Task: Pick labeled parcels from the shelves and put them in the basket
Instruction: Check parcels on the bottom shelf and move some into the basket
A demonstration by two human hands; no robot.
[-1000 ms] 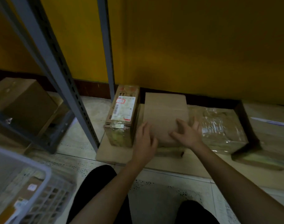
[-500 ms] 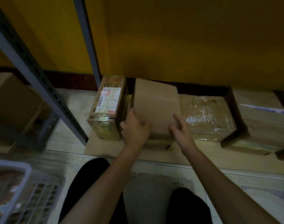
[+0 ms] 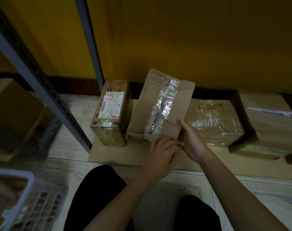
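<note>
Where the two hands are meeting at the near lower edge of the brown parcel (image 3: 180,100), much is going unseen. The right hand (image 3: 194,145) is hiding its fingers behind the cardboard and behind the left hand (image 3: 163,153), and only its thumb is showing, lying on the parcel's front face near the lower right corner, so the hand is pinching that corner. The left hand is reaching in with its fingers (image 3: 156,143) nearly straight and close together, their tips touching the bottom edge by the strip of clear tape (image 3: 165,104); whether any tip is hooking under that edge I cannot tell. The brown parcel is standing tilted on its near edge, leaning back toward the yellow wall (image 3: 191,39), on the cardboard sheet (image 3: 108,155) lying on the floor — just beside the labelled parcel (image 3: 112,112) on its left and the plastic-wrapped parcel (image 3: 213,120) on its right. The print on the white label is showing too small to read. At the lower left the basket (image 3: 42,202) is running out of the frame, blurred, its contents hard to make out. A further box (image 3: 271,124) is running off the right edge, and a grey shelf upright (image 3: 33,72) is crossing in front of dim boxes on the left.
</note>
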